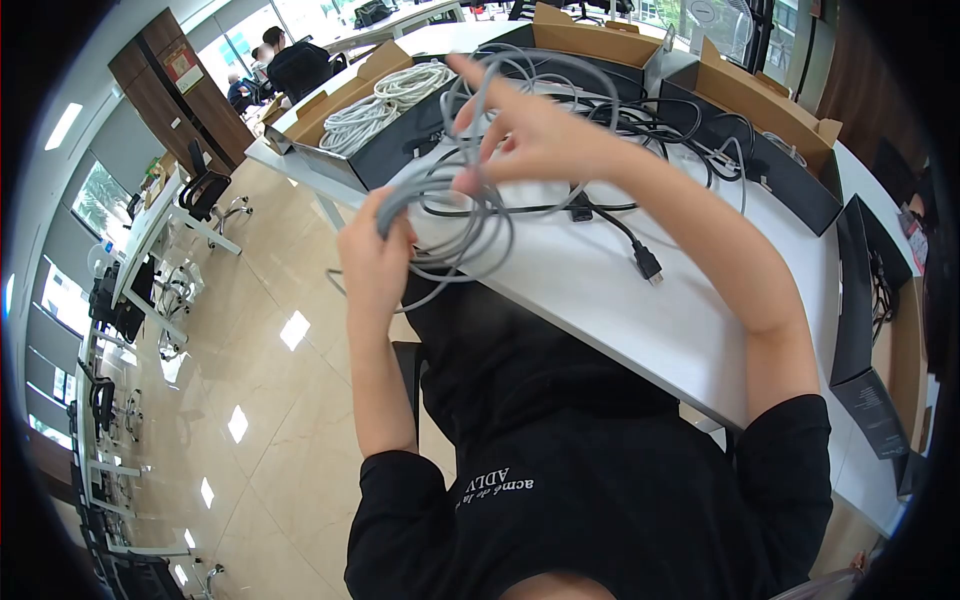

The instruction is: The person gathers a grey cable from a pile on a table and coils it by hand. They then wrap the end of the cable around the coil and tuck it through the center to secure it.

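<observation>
My left hand [372, 250] is wrapped around a gathered bundle of grey cable [432, 188], whose loops hang over the near edge of the white table. Just to the right and higher, my right hand [535, 135] is open, with its index finger stretched out and the thumb apart. Loose turns of the same grey cable pass close by its fingers; slight blur hides whether they touch. Below that hand, a black cable with an HDMI plug [648, 264] lies on the table [620, 320]. Other black cables [680, 125] lie tangled behind it.
An open box holding coiled white cables [388, 104] stands at the back left. More open black boxes with brown flaps [590, 42] line the back, and another box [880, 330] sits at the right. Office chairs [208, 195] and seated people are farther off.
</observation>
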Available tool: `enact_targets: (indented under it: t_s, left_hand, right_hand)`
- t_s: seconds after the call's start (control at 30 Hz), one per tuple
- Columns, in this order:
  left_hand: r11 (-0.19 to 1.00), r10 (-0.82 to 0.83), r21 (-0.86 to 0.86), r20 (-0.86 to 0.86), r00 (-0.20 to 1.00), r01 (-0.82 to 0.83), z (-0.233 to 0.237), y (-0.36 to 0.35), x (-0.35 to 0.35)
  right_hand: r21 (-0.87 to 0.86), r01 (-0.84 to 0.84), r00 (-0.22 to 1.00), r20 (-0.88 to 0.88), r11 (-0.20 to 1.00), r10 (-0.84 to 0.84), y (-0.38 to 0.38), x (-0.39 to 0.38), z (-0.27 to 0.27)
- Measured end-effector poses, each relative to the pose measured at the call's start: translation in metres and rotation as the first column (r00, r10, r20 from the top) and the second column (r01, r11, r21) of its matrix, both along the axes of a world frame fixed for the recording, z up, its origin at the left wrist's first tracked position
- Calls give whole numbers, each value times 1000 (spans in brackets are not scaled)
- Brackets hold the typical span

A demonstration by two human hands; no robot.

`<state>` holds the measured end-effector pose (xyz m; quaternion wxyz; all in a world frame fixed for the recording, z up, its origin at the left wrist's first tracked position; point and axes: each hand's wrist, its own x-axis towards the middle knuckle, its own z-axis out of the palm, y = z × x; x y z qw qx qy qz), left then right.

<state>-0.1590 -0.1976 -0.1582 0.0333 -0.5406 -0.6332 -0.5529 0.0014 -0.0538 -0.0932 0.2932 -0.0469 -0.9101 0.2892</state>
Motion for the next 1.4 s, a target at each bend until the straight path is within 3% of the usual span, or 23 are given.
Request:
enact_targets:
  t_s: [0.03,0.1,0.13,0.23,0.37,0.4,0.5,0.57,0.63,0.7,0.73,0.8,0.83,0.9,0.97,1.07,1.17,1.23,1.3,1.4]
  left_hand:
    - [1000,-8,14,86,996,7,0,-4,-9]
    - [973,-37,229,209,977,-12,-2,-9,-23]
    - [943,-65,333,265,962,-29,-1,-10,-29]
    - [898,-27,422,335,942,-124,9,-22,-35]
    - [902,-81,432,195,977,-12,6,-27,-33]
    - [922,-1,385,127,992,-48,8,-27,-25]
    - [961,126,256,-60,990,-107,14,-32,-2]
    - [955,135,281,-141,981,-91,14,-35,7]
    - [951,135,302,-214,967,-66,14,-38,16]
    - [921,186,387,-334,924,-46,15,-35,25]
    - [904,214,427,-391,895,-29,15,-33,28]
    - [922,212,378,-309,927,-85,12,-34,31]
    - [936,241,323,-302,922,-139,7,-36,24]
    - [946,261,275,-317,912,-175,1,-42,4]
    - [945,234,300,-355,905,-127,3,-46,-13]
    - [970,211,200,-408,888,-138,17,-59,-9]
    - [999,41,16,-382,923,-38,20,-60,3]
    - [998,-56,-5,-445,894,60,16,-57,15]
    - [990,-126,-4,-504,854,144,15,-50,31]
    - [938,-331,-66,-467,820,341,7,-38,53]
  right_hand:
    - [-86,40,999,-1,996,-41,11,3,5]
    - [-225,22,1000,-16,974,-26,52,10,8]
    - [-216,36,999,6,976,-35,70,19,9]
    - [-277,94,991,116,956,-64,114,51,8]
    - [-263,88,960,279,961,-12,124,81,27]
    - [-253,86,954,299,964,-7,115,85,36]
    - [-127,-84,984,144,988,102,62,74,64]
    - [75,-189,978,108,979,180,15,64,71]
    - [422,-105,994,16,901,108,-35,56,66]
    - [607,-121,992,36,785,124,-60,43,61]
    - [622,-104,993,27,776,112,-65,33,56]
    - [576,-182,972,229,797,57,-78,4,62]
    - [492,-260,902,430,831,27,-85,-16,71]
    - [393,-259,874,484,882,41,-95,-55,64]
    - [329,-284,914,376,901,151,-98,-80,46]
    - [74,-224,949,242,972,200,-101,-77,10]
    - [-40,-107,993,39,993,109,-104,-57,-20]
    - [-58,10,993,-117,998,-16,-115,-29,-35]
    - [109,119,942,-326,987,-78,-115,-2,-61]
    - [-137,148,989,31,979,-145,-122,59,-43]
